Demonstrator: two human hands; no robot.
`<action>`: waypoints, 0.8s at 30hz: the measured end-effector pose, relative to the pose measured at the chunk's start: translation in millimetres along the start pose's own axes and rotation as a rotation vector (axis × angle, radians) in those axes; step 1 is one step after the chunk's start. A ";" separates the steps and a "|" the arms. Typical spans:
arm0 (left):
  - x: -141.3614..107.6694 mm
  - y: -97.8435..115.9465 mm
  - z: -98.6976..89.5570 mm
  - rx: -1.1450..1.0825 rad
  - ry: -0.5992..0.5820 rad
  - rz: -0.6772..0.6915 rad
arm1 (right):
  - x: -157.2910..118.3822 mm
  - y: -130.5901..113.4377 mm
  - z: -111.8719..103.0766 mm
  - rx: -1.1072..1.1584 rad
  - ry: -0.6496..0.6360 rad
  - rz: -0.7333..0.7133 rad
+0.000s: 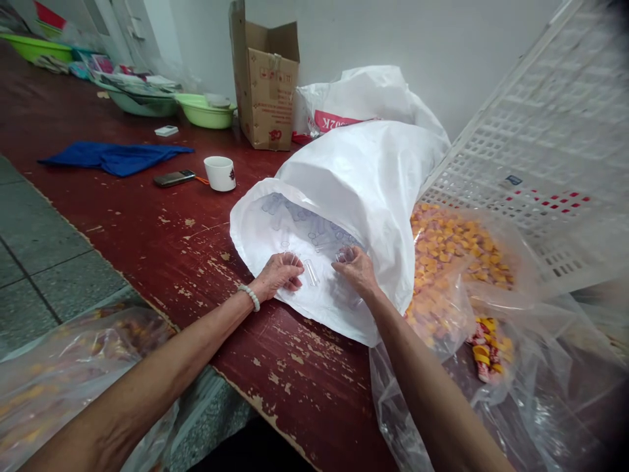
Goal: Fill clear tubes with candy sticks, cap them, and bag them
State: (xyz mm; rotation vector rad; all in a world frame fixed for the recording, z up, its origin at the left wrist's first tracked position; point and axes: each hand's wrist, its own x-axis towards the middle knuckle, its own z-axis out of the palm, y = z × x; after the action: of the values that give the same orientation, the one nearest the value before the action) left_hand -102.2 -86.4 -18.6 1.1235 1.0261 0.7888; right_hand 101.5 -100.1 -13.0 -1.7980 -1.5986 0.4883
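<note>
Both of my hands are inside the mouth of a large white sack (pixel 363 170) lying on its side. My left hand (pixel 280 274), with a beaded bracelet at the wrist, is closed on a small clear plastic tube. My right hand (pixel 356 267) pinches another small clear plastic piece, partly hidden by the fingers. Between the hands, a loose clear tube (pixel 311 273) rests on the sack's inner wall. Deeper inside, a heap of similar clear pieces (pixel 314 223) lies in shadow.
The worn red table (pixel 196 262) carries a white cup (pixel 220 174), a phone (pixel 174 178), a blue cloth (pixel 115 157) and a cardboard box (pixel 270 98). Right of the sack, a clear bag of yellow-orange pieces (pixel 457 249) lies below a tilted white plastic crate (pixel 531 157).
</note>
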 end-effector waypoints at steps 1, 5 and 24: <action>0.1 -0.5 -0.4 0.010 0.013 -0.008 | -2.6 -7.0 -0.6 -0.018 0.013 0.011; 1.5 -2.2 -2.9 0.181 0.100 0.035 | -12.4 -32.9 4.0 -0.075 -0.036 0.000; 27.9 5.0 23.2 0.395 -0.126 0.483 | -52.1 -22.0 -3.9 0.890 0.121 0.248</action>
State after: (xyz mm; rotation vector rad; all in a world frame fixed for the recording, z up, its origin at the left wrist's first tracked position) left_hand -70.8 -67.6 -18.4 1.7798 0.8304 0.9003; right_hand 79.1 -151.2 -3.1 -1.2840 -0.8439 0.9938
